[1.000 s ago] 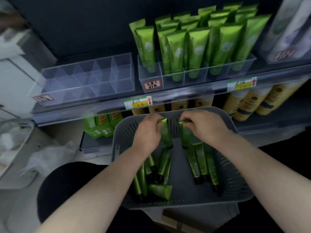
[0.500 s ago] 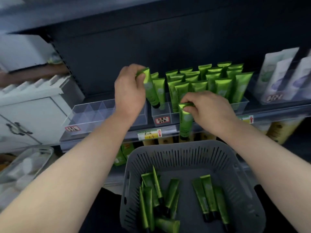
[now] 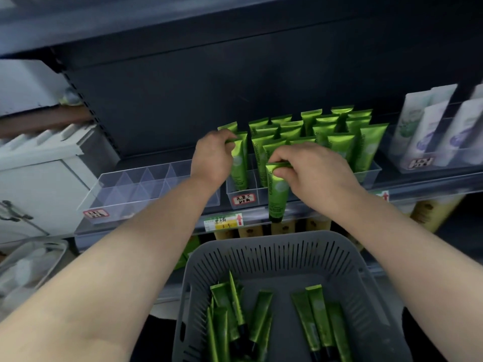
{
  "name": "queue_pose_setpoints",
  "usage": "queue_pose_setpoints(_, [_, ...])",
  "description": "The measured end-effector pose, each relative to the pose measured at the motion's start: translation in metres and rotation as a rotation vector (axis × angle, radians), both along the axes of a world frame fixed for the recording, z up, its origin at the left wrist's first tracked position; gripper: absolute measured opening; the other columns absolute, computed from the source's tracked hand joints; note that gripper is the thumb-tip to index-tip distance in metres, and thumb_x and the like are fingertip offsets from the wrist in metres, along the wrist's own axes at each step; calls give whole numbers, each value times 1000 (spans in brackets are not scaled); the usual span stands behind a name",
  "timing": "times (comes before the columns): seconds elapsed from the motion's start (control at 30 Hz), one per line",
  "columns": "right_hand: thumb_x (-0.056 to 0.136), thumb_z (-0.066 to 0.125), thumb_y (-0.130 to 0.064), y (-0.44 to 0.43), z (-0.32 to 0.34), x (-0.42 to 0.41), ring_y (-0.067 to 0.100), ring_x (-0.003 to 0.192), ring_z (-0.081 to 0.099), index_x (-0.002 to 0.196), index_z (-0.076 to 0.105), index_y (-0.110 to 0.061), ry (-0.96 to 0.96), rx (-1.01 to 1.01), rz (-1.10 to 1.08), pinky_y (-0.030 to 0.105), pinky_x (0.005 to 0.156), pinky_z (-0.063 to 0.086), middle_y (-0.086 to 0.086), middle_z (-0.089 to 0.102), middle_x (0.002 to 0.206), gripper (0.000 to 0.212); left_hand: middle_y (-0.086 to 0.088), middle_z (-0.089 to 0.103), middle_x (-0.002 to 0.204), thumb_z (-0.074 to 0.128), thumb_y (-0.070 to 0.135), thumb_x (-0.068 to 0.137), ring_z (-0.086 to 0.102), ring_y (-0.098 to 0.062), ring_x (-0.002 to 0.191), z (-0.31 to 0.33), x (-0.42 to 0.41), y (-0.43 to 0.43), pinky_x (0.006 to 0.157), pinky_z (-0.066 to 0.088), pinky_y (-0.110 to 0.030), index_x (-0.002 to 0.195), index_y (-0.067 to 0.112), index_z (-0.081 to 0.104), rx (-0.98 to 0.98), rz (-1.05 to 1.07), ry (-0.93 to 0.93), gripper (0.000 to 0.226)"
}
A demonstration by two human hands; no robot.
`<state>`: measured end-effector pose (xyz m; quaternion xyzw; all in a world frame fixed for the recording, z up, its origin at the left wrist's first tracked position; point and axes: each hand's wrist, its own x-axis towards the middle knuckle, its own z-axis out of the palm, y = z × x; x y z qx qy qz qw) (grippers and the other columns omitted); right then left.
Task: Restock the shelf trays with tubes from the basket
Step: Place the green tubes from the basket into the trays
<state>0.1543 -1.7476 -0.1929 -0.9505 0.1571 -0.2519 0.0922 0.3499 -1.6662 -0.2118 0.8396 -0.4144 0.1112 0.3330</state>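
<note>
- Green plastic tube with a dark cap (image 3: 278, 194) hangs upright from the right hand (image 3: 316, 173), whose fingers (image 3: 290, 153) pinch its flat crimped top. It is held just in front of the clear plastic tray (image 3: 366, 173) of standing green tubes, its cap down over the shelf's price rail, much where it was half a second ago.
- The left hand (image 3: 211, 158) grips a second green tube (image 3: 239, 165) by its top edge, fingers curled round it. Half a second ago this tube was raised above the tray. It has since come down, and its lower end now stands in the front-left compartment, behind the handwritten white label (image 3: 243, 199).
- One second ago both hands were down in the grey slotted plastic basket (image 3: 274, 237), each taking hold of a tube. Both are now up at the shelf.
- The basket sits below the shelf edge, nearest the camera. Loose green tubes (image 3: 318, 317) lie on its floor, three side by side at the right and a crossed heap at the left, as they lay half a second ago.
- A second clear tray (image 3: 146, 184), split into small compartments, stands just left of the stocked one.
- White tubes (image 3: 431, 131) stand in a further tray at the right.
- A yellow-and-green price tag with a red arrow (image 3: 223, 222) is fixed on the rail beneath the left forearm.
</note>
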Motion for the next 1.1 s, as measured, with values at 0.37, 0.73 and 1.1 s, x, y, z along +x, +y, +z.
queue_pose_setpoints(0.37, [94, 55, -27, 8, 39, 39, 20, 97, 55, 113, 61, -25, -170, -66, -8, 34, 72, 44, -4, 65, 101, 19, -9, 63, 104, 59, 4, 88, 61, -20, 92, 10, -3, 41, 78, 43, -20, 108, 8, 66, -119, -41, -133, 21])
queue_pose_setpoints(0.73, [96, 53, -25, 4, 25, 90, 25, 102, 54, 118, 59, -23, 56, -197, -30, 34, 74, 34, 6, 66, 102, 24, -6, 63, 105, 56, 1, 88, 61, -20, 95, 3, -16, 65, 79, 55, -41, 106, 9, 66, -156, -118, -154, 22])
queue_pose_setpoints(1.1, [88, 62, -18, -3, -1, 88, 26, 105, 49, 114, 63, -17, 0, -310, -30, 39, 83, 38, 5, 68, 103, 26, -5, 63, 106, 52, -1, 89, 61, -19, 96, -16, -22, 71, 79, 54, -33, 105, 9, 67, -141, -147, -150, 23])
